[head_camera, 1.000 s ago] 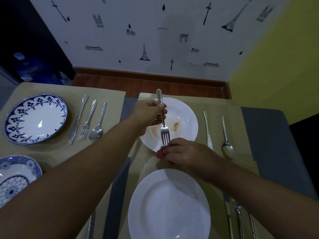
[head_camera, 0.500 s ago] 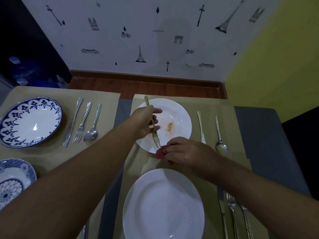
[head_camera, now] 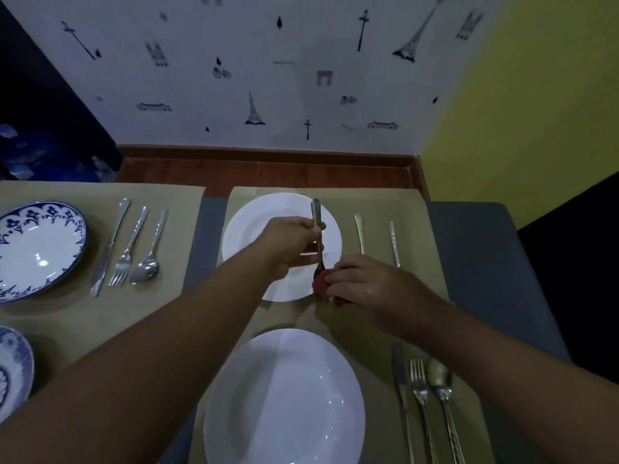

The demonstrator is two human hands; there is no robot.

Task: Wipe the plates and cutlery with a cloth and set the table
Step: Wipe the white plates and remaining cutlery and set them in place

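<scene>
Step in hand: wiping a fork. The left hand (head_camera: 294, 244) is closed around the fork (head_camera: 318, 242) at mid-handle, holding it tines down over the far white plate (head_camera: 248, 226). The right hand (head_camera: 365, 283) is closed on a red cloth (head_camera: 321, 282), which is pinched around the tines; the tips show just below the cloth. This takes place at the 5 o'clock edge of that plate.

Placement, taking the far white plate as centre:
- 3 o'clock: a knife (head_camera: 359, 233) and a spoon handle (head_camera: 394, 241) lie side by side on the mat (head_camera: 402, 209), their lower ends hidden behind the right hand. No fork lies with them; the one in hand appears to belong there.
- 6 o'clock: the near white plate (head_camera: 284, 400), with knife, fork and spoon (head_camera: 425, 406) laid in a row to its right.
- 9 o'clock, well apart: a blue-rimmed plate (head_camera: 40, 249) with knife, fork and spoon (head_camera: 129, 247) laid to its right.
- 8 o'clock, at the frame edge: part of a second blue plate (head_camera: 13, 363); its cutlery is out of view.

Assessment: two settings look complete. The far setting lacks only its fork. Whether any plate or piece has been wiped cannot be told from its look in this dim light; no soil is visible on the exposed part of the far plate, though the hands cover part of it. Judged remaining: finish the tines, lay the fork between or beside knife and spoon, then check the partly seen setting.
</scene>
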